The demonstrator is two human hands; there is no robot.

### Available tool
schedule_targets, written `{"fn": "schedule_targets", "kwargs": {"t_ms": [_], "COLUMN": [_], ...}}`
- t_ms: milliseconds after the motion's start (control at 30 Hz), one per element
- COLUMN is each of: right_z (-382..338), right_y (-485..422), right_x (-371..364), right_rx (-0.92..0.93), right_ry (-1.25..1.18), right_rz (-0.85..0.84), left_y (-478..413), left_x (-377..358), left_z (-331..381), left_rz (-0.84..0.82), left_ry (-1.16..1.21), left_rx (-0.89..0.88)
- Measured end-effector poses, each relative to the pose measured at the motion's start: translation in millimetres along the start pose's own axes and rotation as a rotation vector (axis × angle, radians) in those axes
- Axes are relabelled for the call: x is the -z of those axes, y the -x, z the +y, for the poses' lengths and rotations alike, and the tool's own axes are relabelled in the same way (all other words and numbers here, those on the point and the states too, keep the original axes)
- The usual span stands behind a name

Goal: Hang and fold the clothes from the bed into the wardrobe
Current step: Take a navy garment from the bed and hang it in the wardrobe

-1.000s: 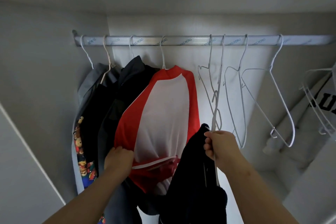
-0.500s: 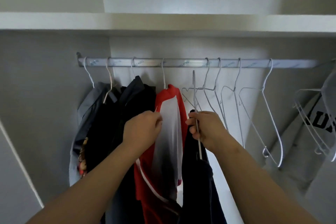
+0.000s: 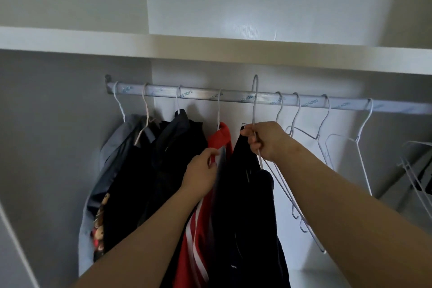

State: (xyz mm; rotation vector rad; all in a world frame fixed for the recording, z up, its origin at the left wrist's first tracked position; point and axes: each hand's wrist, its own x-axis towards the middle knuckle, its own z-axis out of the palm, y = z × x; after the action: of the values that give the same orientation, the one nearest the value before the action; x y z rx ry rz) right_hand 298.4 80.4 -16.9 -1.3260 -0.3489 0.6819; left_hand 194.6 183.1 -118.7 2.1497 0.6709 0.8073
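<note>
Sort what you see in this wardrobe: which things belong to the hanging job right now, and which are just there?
In the job: right hand gripping the hanger; dark garment on it; rail; left hand holding the red shirt aside.
Just there: empty hangers; dark jackets; shelf.

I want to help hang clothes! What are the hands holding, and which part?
The right hand grips the hanger carrying the dark garment by its neck below the hook. The left hand pinches the red shirt at its edge.
</note>
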Motion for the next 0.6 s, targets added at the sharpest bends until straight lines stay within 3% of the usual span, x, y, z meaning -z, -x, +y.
{"fn": "schedule_targets", "kwargs": {"t_ms": [133,300,600], "right_z": [5,26,67], "right_y": [-27,-48,-39], "right_x": [2,6,17], "right_rx": [-0.034,-0.074,0.176], "right_ry": [0.031,0.030,0.284], "right_rz": [0.025,0.018,0.158], "left_y": [1,1,12], "left_x": [-7,-13,-27], "left_z": [-2,-3,0], "left_rz": [0.067,0.123,0.177], "left_ry": [0.245,0.368,0.478], "left_rx": [0.066,0.123,0.193]}}
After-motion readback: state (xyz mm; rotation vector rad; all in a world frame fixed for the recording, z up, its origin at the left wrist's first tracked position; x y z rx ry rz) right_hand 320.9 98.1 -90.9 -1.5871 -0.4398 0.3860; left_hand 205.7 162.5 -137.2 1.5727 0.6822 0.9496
